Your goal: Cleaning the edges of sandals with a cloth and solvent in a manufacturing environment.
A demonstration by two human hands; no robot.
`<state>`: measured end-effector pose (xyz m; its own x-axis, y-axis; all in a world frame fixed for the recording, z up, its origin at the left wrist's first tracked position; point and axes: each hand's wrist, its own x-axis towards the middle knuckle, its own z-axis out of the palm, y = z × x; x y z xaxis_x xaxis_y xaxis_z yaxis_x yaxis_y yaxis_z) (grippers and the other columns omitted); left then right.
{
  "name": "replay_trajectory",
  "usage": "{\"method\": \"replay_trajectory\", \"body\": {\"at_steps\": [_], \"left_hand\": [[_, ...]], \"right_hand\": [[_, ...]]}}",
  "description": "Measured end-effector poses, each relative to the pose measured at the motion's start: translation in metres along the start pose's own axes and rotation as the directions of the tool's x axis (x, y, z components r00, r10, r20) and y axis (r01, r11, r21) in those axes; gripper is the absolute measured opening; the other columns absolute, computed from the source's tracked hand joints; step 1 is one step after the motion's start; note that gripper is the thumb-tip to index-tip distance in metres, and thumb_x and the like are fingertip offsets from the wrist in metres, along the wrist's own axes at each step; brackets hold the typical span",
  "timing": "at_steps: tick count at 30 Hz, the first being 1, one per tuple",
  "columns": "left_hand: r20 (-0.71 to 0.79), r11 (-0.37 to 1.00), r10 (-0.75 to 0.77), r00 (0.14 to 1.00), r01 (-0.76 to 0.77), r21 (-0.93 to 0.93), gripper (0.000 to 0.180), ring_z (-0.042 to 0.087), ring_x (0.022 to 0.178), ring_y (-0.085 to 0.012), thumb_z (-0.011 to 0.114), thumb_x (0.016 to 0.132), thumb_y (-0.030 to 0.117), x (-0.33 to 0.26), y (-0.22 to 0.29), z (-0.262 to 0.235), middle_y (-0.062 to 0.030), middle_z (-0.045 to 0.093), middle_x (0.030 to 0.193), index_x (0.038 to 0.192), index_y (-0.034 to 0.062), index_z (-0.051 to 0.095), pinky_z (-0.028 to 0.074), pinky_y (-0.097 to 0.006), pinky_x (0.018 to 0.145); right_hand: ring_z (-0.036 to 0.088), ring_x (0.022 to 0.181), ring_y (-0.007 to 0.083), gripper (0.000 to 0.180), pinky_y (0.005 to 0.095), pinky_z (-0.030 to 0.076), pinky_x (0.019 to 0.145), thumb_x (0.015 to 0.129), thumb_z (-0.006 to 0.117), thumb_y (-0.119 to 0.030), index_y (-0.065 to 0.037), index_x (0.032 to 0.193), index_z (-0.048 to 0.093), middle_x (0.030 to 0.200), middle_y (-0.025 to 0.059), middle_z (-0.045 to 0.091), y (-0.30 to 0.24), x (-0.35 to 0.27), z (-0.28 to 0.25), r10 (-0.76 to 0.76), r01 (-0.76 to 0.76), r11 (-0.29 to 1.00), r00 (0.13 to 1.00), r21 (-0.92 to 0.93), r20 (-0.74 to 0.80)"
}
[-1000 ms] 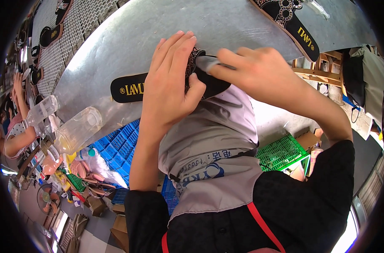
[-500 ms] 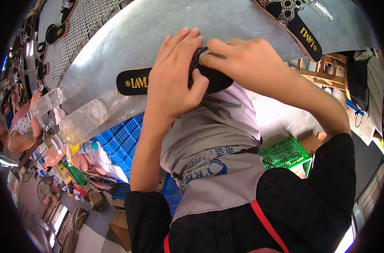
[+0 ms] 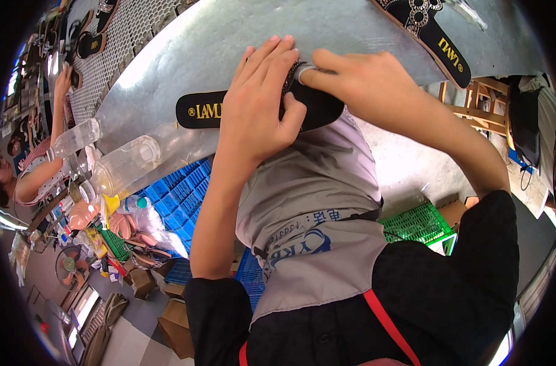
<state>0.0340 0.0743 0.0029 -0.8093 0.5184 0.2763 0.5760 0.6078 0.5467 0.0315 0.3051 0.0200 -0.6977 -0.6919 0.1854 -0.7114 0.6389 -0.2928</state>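
Note:
A black sandal (image 3: 198, 111) with gold lettering on its insole and a dark beaded strap lies sideways over the metal tabletop's near edge. Across its middle, my left hand (image 3: 256, 100) is closed round it, fingers stretched over the strap and thumb bent on the near side. My right hand (image 3: 357, 76) is at the toe end with its fingers curled in at the strap opening. A small pale strip (image 3: 301, 71) shows by those fingertips; what it is cannot be made out. Another black sandal (image 3: 440, 49) with a ringed, studded strap rests at the far right.
Clear plastic bottles (image 3: 128, 161) lie left of the metal table (image 3: 186, 49). Several sandals lie on a mesh conveyor (image 3: 128, 36), where another person's arm (image 3: 61, 91) reaches. Blue crates (image 3: 183, 189), a green crate (image 3: 418, 222) and a wooden stool (image 3: 482, 107) stand below the table.
The view has shifted slightly. Both hands stay at the same sandal, the right fingers moving a little at the strap. At the left, the other person's arm has stretched up toward the conveyor.

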Motion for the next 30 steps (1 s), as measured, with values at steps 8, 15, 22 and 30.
{"method": "replay_trajectory", "body": {"at_steps": [8, 15, 22, 30], "left_hand": [[-0.005, 0.999, -0.001, 1.000, 0.001, 0.033, 0.051, 0.055, 0.138, -0.0392, 0.058, 0.076, 0.008, 0.000, 0.002, 0.002, -0.0200, 0.063, 0.144, 0.126, -0.0008, 0.062, 0.038, -0.055, 0.121], [-0.029, 1.000, 0.013, 0.999, -0.013, 0.018, 0.048, 0.055, 0.139, -0.0394, 0.058, 0.079, 0.008, -0.002, 0.001, 0.004, -0.0213, 0.063, 0.142, 0.126, -0.0022, 0.062, 0.038, -0.055, 0.120], [-0.085, 1.000, 0.015, 0.996, -0.015, 0.003, 0.048, 0.054, 0.140, -0.0388, 0.058, 0.079, 0.008, 0.003, -0.001, 0.007, -0.0199, 0.063, 0.142, 0.126, -0.0019, 0.062, 0.038, -0.054, 0.121], [-0.106, 0.999, 0.035, 0.994, -0.032, 0.030, 0.046, 0.055, 0.139, -0.0382, 0.059, 0.079, 0.008, -0.006, 0.003, 0.011, -0.0197, 0.064, 0.142, 0.124, -0.0029, 0.063, 0.038, -0.053, 0.121]], "right_hand": [[0.071, 0.073, 0.0317, 0.032, 0.0443, 0.055, 0.058, 0.089, 0.064, -0.011, -0.016, 0.121, 0.068, 0.100, 0.0058, 0.061, -0.013, -0.007, -0.005, 0.087, -0.090, 0.992, 0.996, 0.092, 0.035], [0.070, 0.072, 0.0339, 0.041, 0.0467, 0.053, 0.059, 0.087, 0.063, -0.005, -0.018, 0.125, 0.069, 0.101, 0.0065, 0.061, -0.023, -0.020, -0.010, 0.172, -0.182, 0.981, 0.975, 0.067, 0.140], [0.067, 0.076, 0.0351, 0.042, 0.0463, 0.052, 0.061, 0.082, 0.061, 0.003, -0.015, 0.119, 0.071, 0.096, 0.0084, 0.059, -0.024, -0.022, -0.018, 0.218, -0.223, 0.974, 0.969, 0.035, 0.120], [0.071, 0.075, 0.0327, 0.047, 0.0456, 0.056, 0.060, 0.083, 0.063, 0.000, -0.018, 0.126, 0.070, 0.098, 0.0081, 0.062, -0.041, -0.036, -0.015, 0.280, -0.275, 0.959, 0.955, -0.064, 0.097]]}}
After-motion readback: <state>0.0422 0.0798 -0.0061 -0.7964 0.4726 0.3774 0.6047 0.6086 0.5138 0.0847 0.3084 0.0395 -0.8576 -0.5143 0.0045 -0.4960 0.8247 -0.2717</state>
